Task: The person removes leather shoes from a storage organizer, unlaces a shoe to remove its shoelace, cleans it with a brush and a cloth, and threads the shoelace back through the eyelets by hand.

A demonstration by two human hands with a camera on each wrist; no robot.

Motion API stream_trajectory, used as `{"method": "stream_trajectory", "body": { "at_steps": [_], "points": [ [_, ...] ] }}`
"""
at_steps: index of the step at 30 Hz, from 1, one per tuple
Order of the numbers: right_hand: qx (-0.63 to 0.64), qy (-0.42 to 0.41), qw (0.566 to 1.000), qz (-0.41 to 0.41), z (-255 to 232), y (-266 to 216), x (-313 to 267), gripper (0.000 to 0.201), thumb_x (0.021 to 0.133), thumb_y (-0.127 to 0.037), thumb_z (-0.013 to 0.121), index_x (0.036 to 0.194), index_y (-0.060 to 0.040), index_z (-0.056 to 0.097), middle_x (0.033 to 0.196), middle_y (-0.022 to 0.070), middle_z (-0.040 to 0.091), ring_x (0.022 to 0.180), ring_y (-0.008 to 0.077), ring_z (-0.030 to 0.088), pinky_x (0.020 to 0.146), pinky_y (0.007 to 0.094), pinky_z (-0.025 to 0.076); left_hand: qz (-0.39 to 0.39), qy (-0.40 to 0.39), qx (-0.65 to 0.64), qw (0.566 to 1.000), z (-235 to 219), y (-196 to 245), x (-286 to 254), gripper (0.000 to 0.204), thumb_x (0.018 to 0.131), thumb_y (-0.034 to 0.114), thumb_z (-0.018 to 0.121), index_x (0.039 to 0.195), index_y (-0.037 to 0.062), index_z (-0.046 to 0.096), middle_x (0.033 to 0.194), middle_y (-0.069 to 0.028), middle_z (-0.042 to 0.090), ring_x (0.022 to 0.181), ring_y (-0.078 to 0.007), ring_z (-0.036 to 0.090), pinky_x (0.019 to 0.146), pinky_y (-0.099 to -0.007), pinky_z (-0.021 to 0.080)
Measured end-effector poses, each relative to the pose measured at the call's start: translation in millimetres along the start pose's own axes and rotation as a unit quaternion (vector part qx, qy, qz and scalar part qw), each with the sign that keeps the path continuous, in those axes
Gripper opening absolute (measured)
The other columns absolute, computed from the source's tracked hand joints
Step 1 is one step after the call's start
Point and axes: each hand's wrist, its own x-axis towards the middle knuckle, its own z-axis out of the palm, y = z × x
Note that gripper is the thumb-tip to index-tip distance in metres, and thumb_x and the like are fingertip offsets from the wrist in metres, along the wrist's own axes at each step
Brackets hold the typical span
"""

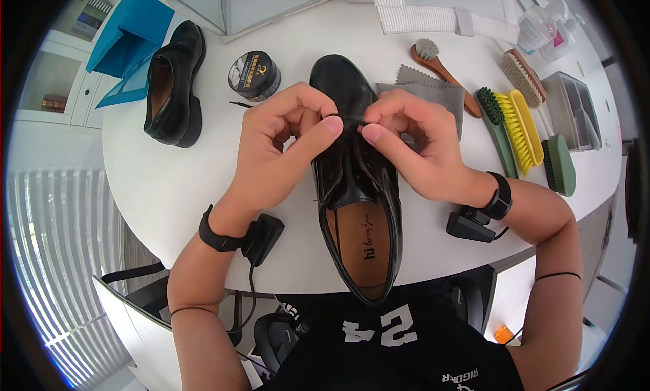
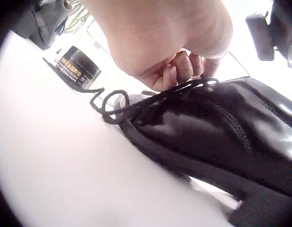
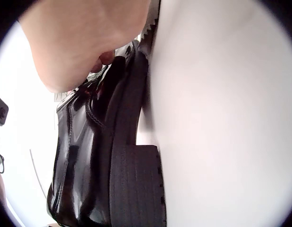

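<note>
A black shiny shoe (image 1: 393, 208) stands on the table, toe away from the person, its tan insole showing. Over its lacing area the left hand (image 1: 281, 144) pinches a black lace between thumb and forefinger. Opposite it, the right hand (image 1: 423, 144) pinches the lace too, and a short stretch runs taut between them. In the left wrist view the lace (image 2: 136, 105) loops beside the shoe (image 2: 193, 123), with its end hanging toward the jar. The right wrist view shows the shoe's side and heel (image 3: 139, 184); the right fingertips are mostly hidden there.
Another black shoe (image 1: 177, 86) and a round jar (image 1: 254, 75) lie to the left. A grey cloth (image 1: 423, 86) is under the right hand's side. Several brushes, including a yellow one (image 1: 520, 130), and a clear-lidded box (image 1: 572, 110) are at right.
</note>
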Motion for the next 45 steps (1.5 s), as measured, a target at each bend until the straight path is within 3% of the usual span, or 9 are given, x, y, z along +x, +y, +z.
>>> {"method": "stream_trajectory", "body": {
  "at_steps": [5, 8, 15, 21, 33, 35, 38, 40, 45],
  "points": [
    [-0.026, -0.022, 0.999, -0.022, -3.1, -2.5, -0.1, 0.015, 0.101, -0.006, 0.08, 0.107, -0.003, 0.067, 0.073, -0.007, 0.052, 0.061, 0.0007, 0.039, 0.055, 0.0223, 0.029, -0.039, 0.004, -0.067, 0.997, 1.6, 2.9, -2.7, 0.007, 0.105, 0.011, 0.073, 0.104, 0.0061, 0.069, 0.074, 0.0108, 0.05, 0.069, 0.0001, 0.04, 0.066, -0.0218, 0.032],
    [-0.041, -0.059, 0.997, -0.036, -2.9, -6.2, -0.1, 0.045, 0.087, -0.017, 0.095, 0.107, -0.0094, 0.055, 0.071, -0.0079, 0.04, 0.06, 0.0031, 0.033, 0.054, 0.0228, 0.025, -0.042, -0.002, -0.072, 0.997, 3.1, 7.1, -3.3, 0.008, 0.105, 0.011, 0.074, 0.103, 0.0064, 0.068, 0.075, 0.0106, 0.051, 0.069, 0.0003, 0.04, 0.065, -0.022, 0.03],
    [-0.015, -0.081, 0.996, -0.04, -2.5, -7.8, -1.6, 0.045, 0.086, -0.017, 0.094, 0.104, -0.0094, 0.053, 0.071, -0.0068, 0.041, 0.06, 0.0039, 0.034, 0.053, 0.0233, 0.025, -0.024, -0.029, 0.016, 0.999, 7.5, 5.4, -4.6, 0.024, 0.106, 0.015, 0.076, 0.087, 0.0082, 0.062, 0.067, 0.011, 0.042, 0.064, -0.0007, 0.03, 0.06, -0.0236, 0.024],
    [-0.004, -0.076, 0.996, -0.047, -4.7, -3.2, -4.6, 0.035, 0.086, -0.01, 0.085, 0.101, -0.0082, 0.053, 0.07, -0.0063, 0.043, 0.058, 0.0045, 0.035, 0.052, 0.0237, 0.026, -0.019, -0.023, -0.021, 0.999, 5.9, 0.7, -4.1, 0.042, 0.108, 0.02, 0.075, 0.075, 0.0091, 0.051, 0.068, 0.0111, 0.038, 0.067, -0.0021, 0.027, 0.059, -0.0264, 0.021],
    [-0.036, -0.04, 0.995, -0.087, -3.6, -9.4, -7.1, 0.023, 0.087, 0.0, 0.077, 0.092, -0.0079, 0.057, 0.066, -0.0064, 0.047, 0.053, 0.0037, 0.039, 0.049, 0.0236, 0.029, -0.077, 0.013, -0.121, 0.99, 3.7, -1.0, -0.6, 0.043, 0.11, 0.024, 0.073, 0.075, 0.0118, 0.051, 0.069, 0.0121, 0.035, 0.064, -0.0014, 0.025, 0.058, -0.027, 0.018],
    [-0.05, -0.079, 0.992, -0.083, -8.2, -12.1, -7.1, 0.022, 0.093, 0.0, 0.072, 0.095, -0.0059, 0.051, 0.076, -0.0029, 0.05, 0.06, 0.0058, 0.041, 0.051, 0.0243, 0.027, -0.09, 0.012, -0.131, 0.987, 2.1, -1.4, -0.2, 0.042, 0.11, 0.024, 0.072, 0.075, 0.0122, 0.052, 0.069, 0.0122, 0.035, 0.063, -0.0012, 0.025, 0.058, -0.027, 0.018],
    [-0.05, -0.038, 0.996, -0.068, -3.5, -9.8, -8.7, 0.023, 0.087, -0.001, 0.079, 0.092, -0.0076, 0.058, 0.065, -0.0063, 0.047, 0.052, 0.0049, 0.039, 0.049, 0.0238, 0.03, -0.111, 0.006, -0.146, 0.983, -0.6, -0.3, -0.2, 0.042, 0.11, 0.024, 0.072, 0.075, 0.0125, 0.052, 0.069, 0.0123, 0.035, 0.064, -0.0014, 0.025, 0.058, -0.027, 0.018],
    [-0.045, -0.04, 0.995, -0.075, -3.0, -7.4, -8.3, 0.023, 0.087, -0.002, 0.08, 0.092, -0.0072, 0.058, 0.066, -0.0058, 0.048, 0.053, 0.0054, 0.04, 0.049, 0.0241, 0.03, -0.119, -0.001, -0.151, 0.981, -0.6, 1.2, 0.0, 0.043, 0.11, 0.024, 0.073, 0.074, 0.0126, 0.05, 0.069, 0.0122, 0.034, 0.064, -0.0017, 0.024, 0.058, -0.0269, 0.018],
    [-0.033, -0.047, 0.994, -0.096, -1.9, -2.3, -6.6, 0.025, 0.087, -0.005, 0.084, 0.094, -0.0059, 0.06, 0.071, -0.0041, 0.051, 0.054, 0.0064, 0.04, 0.051, 0.0251, 0.032, -0.061, -0.03, -0.035, 0.997, 3.1, 6.2, -1.2, 0.053, 0.107, 0.018, 0.076, 0.069, 0.0115, 0.039, 0.067, 0.0108, 0.03, 0.066, -0.0027, 0.022, 0.058, -0.0268, 0.017]
  ]
}}
